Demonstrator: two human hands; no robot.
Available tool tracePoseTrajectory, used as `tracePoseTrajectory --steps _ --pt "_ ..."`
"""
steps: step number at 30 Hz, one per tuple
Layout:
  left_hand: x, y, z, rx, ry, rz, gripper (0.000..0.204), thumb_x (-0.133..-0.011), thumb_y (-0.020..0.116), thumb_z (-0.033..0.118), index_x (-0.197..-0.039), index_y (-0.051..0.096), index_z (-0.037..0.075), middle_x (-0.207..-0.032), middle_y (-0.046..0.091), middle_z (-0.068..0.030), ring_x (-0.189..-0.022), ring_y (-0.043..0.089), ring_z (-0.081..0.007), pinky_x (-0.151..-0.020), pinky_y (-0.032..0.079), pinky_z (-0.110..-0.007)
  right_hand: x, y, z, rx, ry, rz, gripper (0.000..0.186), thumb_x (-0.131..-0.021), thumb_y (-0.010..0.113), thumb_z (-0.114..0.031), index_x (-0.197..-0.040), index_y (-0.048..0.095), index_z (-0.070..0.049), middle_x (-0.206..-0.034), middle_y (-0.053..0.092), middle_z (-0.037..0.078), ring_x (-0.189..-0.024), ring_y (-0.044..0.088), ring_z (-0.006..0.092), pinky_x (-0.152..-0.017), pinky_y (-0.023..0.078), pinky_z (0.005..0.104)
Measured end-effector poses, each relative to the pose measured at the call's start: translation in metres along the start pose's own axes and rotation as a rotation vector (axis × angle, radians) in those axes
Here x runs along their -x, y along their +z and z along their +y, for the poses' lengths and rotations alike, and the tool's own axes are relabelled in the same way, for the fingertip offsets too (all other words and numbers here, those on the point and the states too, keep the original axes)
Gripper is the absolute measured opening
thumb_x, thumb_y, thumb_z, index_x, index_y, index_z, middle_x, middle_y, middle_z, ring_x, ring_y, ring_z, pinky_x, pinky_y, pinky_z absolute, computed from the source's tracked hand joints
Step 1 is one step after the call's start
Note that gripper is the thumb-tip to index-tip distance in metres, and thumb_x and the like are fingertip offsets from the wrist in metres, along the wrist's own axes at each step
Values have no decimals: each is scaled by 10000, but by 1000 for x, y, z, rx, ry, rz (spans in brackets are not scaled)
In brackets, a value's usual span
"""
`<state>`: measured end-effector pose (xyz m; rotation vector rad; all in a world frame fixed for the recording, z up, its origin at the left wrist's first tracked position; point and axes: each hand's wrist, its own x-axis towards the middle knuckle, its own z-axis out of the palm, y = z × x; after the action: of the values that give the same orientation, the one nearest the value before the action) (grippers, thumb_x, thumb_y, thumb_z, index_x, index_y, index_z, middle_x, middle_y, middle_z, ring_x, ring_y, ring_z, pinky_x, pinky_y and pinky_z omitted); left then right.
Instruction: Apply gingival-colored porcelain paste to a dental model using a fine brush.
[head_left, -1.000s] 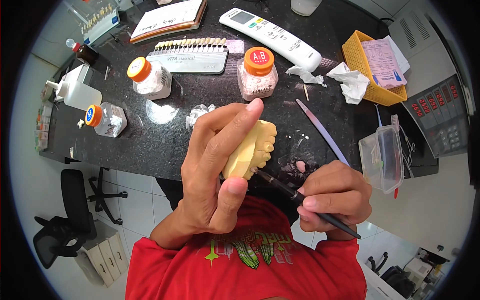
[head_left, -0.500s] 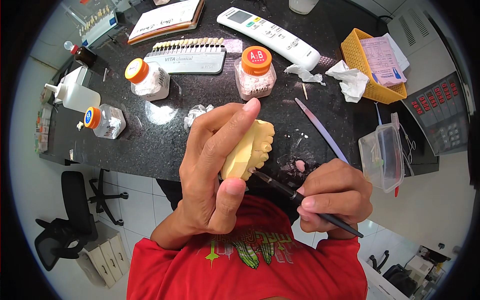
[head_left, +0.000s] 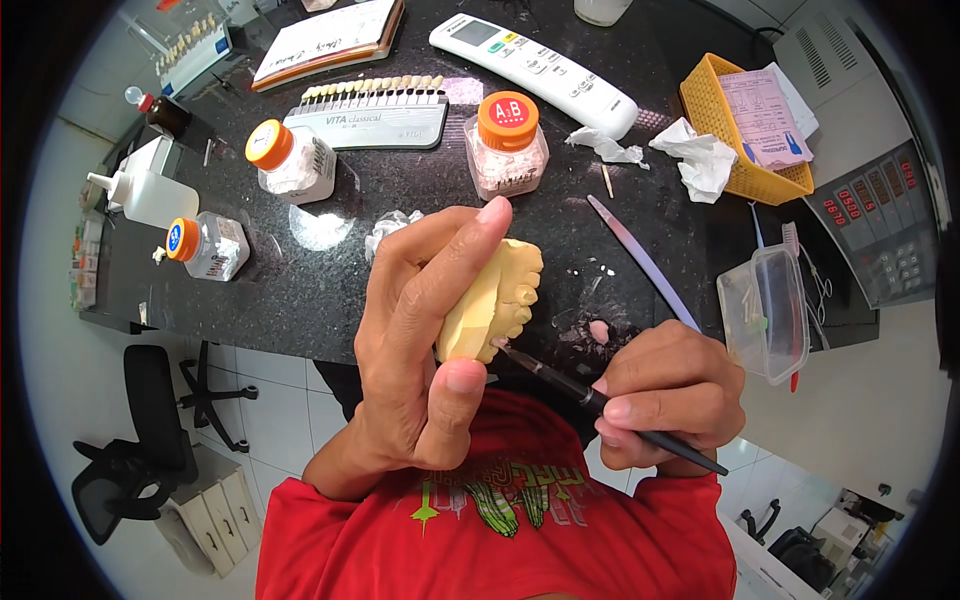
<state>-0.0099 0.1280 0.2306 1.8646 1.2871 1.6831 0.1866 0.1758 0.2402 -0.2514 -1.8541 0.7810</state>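
My left hand (head_left: 415, 340) grips a yellow plaster dental model (head_left: 480, 305) between thumb and fingers, its row of teeth turned to the right. In my right hand (head_left: 672, 395) is a slim black brush (head_left: 575, 388), held like a pen. The brush's tip touches the model's near end, beside a small pinkish patch on a tooth. To the right of the model, a pink lump (head_left: 599, 331) lies on the dark speckled counter (head_left: 330, 290), with powder smears around it. A pale purple stick-like tool (head_left: 640, 255) lies beyond my right hand.
Orange-capped powder jars (head_left: 507, 150) stand across the counter, behind them a tooth shade guide (head_left: 370, 120) and a white remote control (head_left: 535, 75). At right are crumpled tissue (head_left: 697, 160), a yellow basket (head_left: 735, 180), a clear plastic box (head_left: 765, 315) and a grey machine with a display (head_left: 880, 210).
The model and my left hand have shifted very slightly left in the picture, as have the things on the counter. The brush tip stays at the same end of the model.
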Motion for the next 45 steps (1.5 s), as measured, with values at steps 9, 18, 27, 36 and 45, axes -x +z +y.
tracePoseTrajectory --steps 9,18,27,36,45 --pt "1 -9 -2 -57 15 -129 708 -981 319 509 -1384 391 -68 -1292 433 -248 -1164 527 -295 -915 473 -372 -1 -2 -1 -20 18 -2 313 -680 793 -7 -963 671 -62 -794 660 73 -656 655 175 -531 518 252" --pt "0 0 0 -6 6 2 610 -975 389 408 -1340 484 -72 -1180 514 -258 -987 562 -279 -851 464 -372 -3 -1 0 -24 12 -8 326 -661 794 9 -955 672 -58 -792 660 75 -656 656 178 -522 511 251" --pt "0 -1 -2 -23 34 -2 604 -979 382 403 -1338 486 -72 -1178 514 -259 -971 566 -277 -838 469 -370 -3 -1 0 -17 14 -11 311 -676 799 -6 -955 673 -58 -795 661 78 -650 652 177 -513 505 249" --pt "0 0 -1 -27 29 1 595 -965 390 383 -1327 494 -78 -1172 518 -265 -984 566 -285 -842 470 -378 -2 0 1 -6 16 -25 311 -672 796 -6 -951 669 -59 -796 665 75 -658 654 173 -528 513 250" --pt "0 -1 0 -23 19 0 595 -961 392 378 -1326 493 -80 -1167 523 -267 -1000 559 -289 -858 459 -381 -3 -1 0 -17 26 -17 298 -676 794 -10 -941 668 -59 -792 668 77 -659 657 174 -536 519 254"
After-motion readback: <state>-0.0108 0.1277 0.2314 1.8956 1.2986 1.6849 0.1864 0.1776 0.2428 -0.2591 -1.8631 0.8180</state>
